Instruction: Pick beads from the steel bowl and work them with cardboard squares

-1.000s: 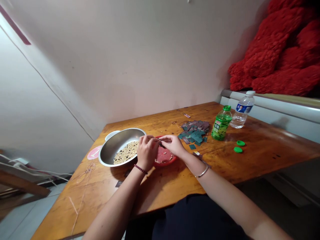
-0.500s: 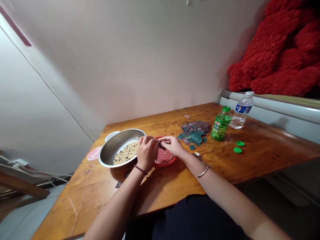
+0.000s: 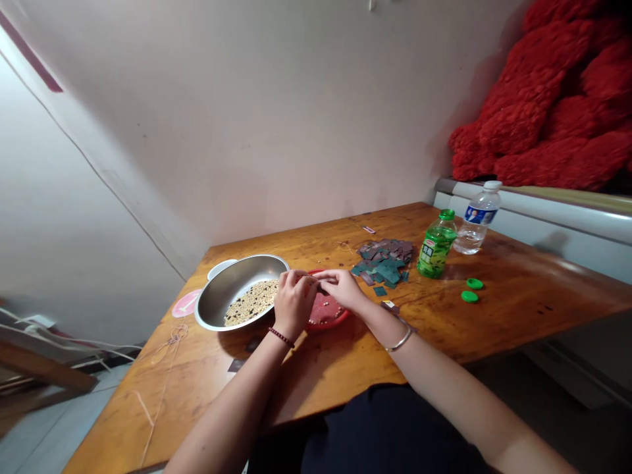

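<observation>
Over the red tray [image 3: 330, 324], my left hand [image 3: 295, 301] and my right hand [image 3: 342, 288] meet fingertip to fingertip. Both are closed in a pinch around a small dark piece [image 3: 320, 289], mostly covered by the fingers. Several small pale beads or beans lie in the tray beneath. Left of my hands, a tilted steel bowl [image 3: 213, 293] contains many small pale beads or beans [image 3: 251, 303] mixed with dark ones. To the right is a heap of dark green and brown square pieces [image 3: 385, 262].
A green-labelled bottle [image 3: 436, 245] and a clear water bottle [image 3: 476, 220] stand at the right, with two green caps [image 3: 470, 297] near them. Loose string [image 3: 160, 398], a pink disc [image 3: 186, 303] and dark squares [image 3: 237, 365] lie on the wooden table [image 3: 197, 421].
My left hand has shifted slightly to the right, towards my right hand, uncovering a little more of the bowl's contents. My right hand stays almost in place.
</observation>
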Demonstrator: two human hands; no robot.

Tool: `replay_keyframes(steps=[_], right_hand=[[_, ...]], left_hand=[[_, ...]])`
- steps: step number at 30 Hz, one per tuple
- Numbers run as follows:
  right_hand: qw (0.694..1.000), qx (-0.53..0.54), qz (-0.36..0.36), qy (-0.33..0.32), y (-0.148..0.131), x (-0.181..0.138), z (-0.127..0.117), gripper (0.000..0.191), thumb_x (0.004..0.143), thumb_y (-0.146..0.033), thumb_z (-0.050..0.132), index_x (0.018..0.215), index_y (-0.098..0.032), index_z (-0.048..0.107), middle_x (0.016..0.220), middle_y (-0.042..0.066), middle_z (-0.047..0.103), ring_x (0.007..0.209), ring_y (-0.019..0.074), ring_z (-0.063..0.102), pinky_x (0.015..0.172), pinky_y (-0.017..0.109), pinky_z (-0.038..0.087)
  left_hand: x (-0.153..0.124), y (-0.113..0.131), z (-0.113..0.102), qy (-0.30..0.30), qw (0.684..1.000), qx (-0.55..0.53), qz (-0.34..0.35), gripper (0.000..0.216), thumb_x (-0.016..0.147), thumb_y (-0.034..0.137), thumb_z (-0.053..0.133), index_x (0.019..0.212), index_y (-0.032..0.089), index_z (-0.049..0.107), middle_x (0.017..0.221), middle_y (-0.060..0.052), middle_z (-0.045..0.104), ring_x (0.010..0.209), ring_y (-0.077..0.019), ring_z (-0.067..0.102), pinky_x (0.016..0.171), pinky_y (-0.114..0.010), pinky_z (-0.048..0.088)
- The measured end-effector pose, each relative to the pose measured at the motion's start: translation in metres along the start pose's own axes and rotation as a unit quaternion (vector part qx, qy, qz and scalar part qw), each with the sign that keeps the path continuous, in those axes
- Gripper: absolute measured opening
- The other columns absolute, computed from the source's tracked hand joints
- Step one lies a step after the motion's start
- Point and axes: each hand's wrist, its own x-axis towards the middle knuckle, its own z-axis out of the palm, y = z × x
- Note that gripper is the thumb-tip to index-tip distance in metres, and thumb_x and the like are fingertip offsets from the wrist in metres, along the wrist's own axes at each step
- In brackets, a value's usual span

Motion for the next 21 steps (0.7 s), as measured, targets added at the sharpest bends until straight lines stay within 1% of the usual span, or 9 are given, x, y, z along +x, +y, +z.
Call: replay_keyframes(steps=[2, 6, 11, 16, 21], right_hand=[[1.0, -0.004, -0.001, 0.0, -0.0002, 0.0, -0.0003, 0.023, 0.07, -0.024, 0.062, 0.089, -0.013, 0.071, 0.091, 0.01, 0.073, 0.082, 0.02, 0.069, 0.075, 0.035, 0.056], [1.0, -0.013, 0.002, 0.003, 0.0001, -0.0001, -0.0009, 0.026, 0.071, -0.025, 0.061, 0.093, -0.013, 0.07, 0.093, 0.011, 0.073, 0.082, 0.021, 0.069, 0.073, 0.035, 0.057], [1.0, -0.001, -0.004, 0.002, -0.0016, -0.0005, -0.0004, 0.024, 0.071, -0.024, 0.062, 0.091, -0.012, 0.07, 0.095, 0.011, 0.072, 0.088, 0.0213, 0.069, 0.082, 0.037, 0.055], [1.0, -0.001, -0.006, 0.01, -0.0017, -0.0005, 0.0, 0.026, 0.069, -0.026, 0.066, 0.091, -0.013, 0.07, 0.095, 0.011, 0.073, 0.087, 0.0224, 0.069, 0.081, 0.039, 0.055], [1.0, 0.003, -0.009, 0.009, -0.0028, -0.0007, 0.0001, 0.025, 0.069, -0.026, 0.065, 0.09, -0.014, 0.071, 0.095, 0.011, 0.073, 0.088, 0.022, 0.069, 0.083, 0.039, 0.055]], left_hand=[[0.0005, -0.0003, -0.0004, 0.005, 1.0, 0.002, 0.0, 0.015, 0.085, 0.029, 0.053, 0.085, 0.023, 0.067, 0.093, -0.006, 0.059, 0.094, -0.0197, 0.048, 0.083, -0.033, 0.044], [0.0015, -0.0016, -0.0017, 0.023, 0.999, 0.01, -0.026, 0.015, 0.084, 0.029, 0.053, 0.082, 0.022, 0.066, 0.093, -0.006, 0.059, 0.094, -0.0203, 0.048, 0.083, -0.033, 0.044], [0.0005, -0.0008, -0.0015, 0.003, 1.0, 0.009, -0.001, 0.014, 0.084, 0.029, 0.053, 0.084, 0.023, 0.066, 0.094, -0.006, 0.059, 0.094, -0.02, 0.047, 0.083, -0.033, 0.044], [0.0009, -0.0012, -0.0009, 0.026, 0.999, 0.011, -0.021, 0.015, 0.085, 0.029, 0.053, 0.083, 0.021, 0.066, 0.092, -0.007, 0.059, 0.094, -0.0206, 0.048, 0.084, -0.035, 0.044], [0.0008, -0.001, -0.0016, 0.008, 1.0, 0.007, -0.01, 0.014, 0.084, 0.029, 0.053, 0.084, 0.022, 0.066, 0.093, -0.006, 0.059, 0.094, -0.0207, 0.048, 0.083, -0.034, 0.044]])
